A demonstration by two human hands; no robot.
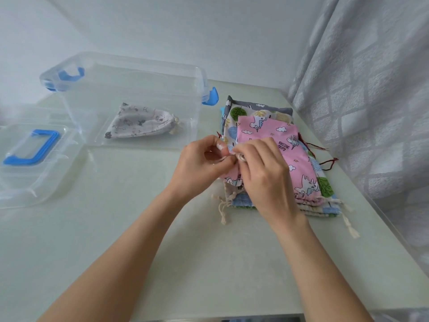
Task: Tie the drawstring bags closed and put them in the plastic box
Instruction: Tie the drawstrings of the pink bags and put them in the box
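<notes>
**Both hands knot a pink bag's cord**

While the left hand and right hand pinch the cream cord with curled fingers, the pink bag lies atop the bag pile, right of the plastic box. One tied bag lies inside that box.

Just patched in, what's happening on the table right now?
A person is tying a pink unicorn bag closed: the left hand and right hand pinch its cream drawstring at the bag's mouth, over a stack of untied bags. One pale printed bag already lies tied inside the clear plastic box. The box lid rests to the left.
</notes>
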